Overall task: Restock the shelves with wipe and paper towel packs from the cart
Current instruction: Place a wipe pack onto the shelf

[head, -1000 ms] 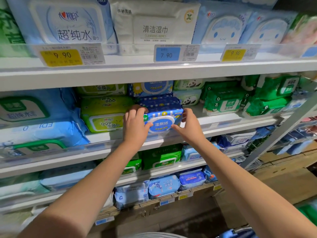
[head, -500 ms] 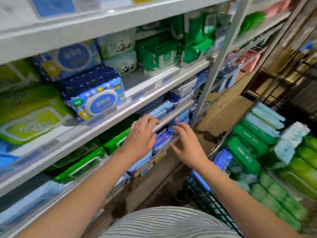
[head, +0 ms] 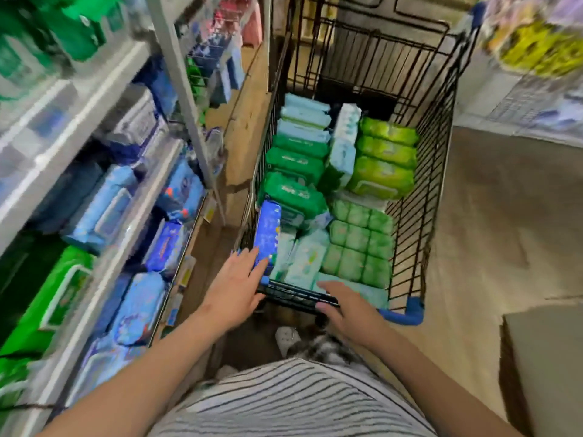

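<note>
A black wire cart stands in the aisle, filled with wipe packs. A dark blue pack stands on edge at its near left corner. Dark green packs, pale blue packs, lime green packs and a light green multipack fill the rest. My left hand reaches over the cart's near rim, fingers straight, tips at the dark blue pack. My right hand hovers over the near rim by the pale packs, fingers relaxed. Both hands hold nothing.
Shelves stocked with blue and green wipe packs run along the left, with a grey upright post. A cardboard box sits on the floor at the right. More shelved goods are blurred at the upper right.
Both hands let go of the blue pack placed on the middle shelf and came down. My view swung right from the shelves to the cart, and both hands now reach over its near rim.
</note>
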